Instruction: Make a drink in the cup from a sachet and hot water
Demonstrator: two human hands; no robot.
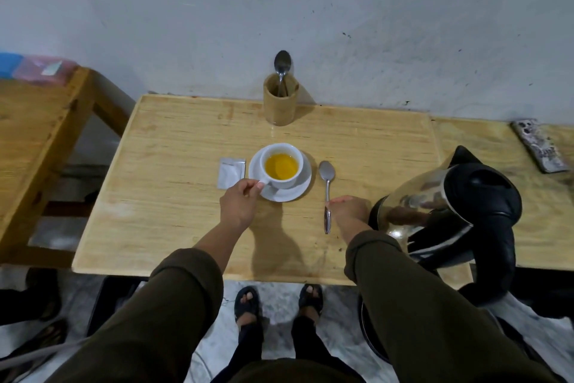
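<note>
the cup [282, 165] of yellow drink sat on its saucer [302, 188] mid-surface, left hand [239, 204] fingers pinching its handle. the spoon [326, 193] lay just right, long axis toward the person, right hand [349, 211] fingers closing on its handle.

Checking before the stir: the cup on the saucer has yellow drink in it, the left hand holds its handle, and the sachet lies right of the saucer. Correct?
Not quite. The head view shows the sachet left of the saucer; the spoon lies on its right. The cup and left hand are as stated.
</note>
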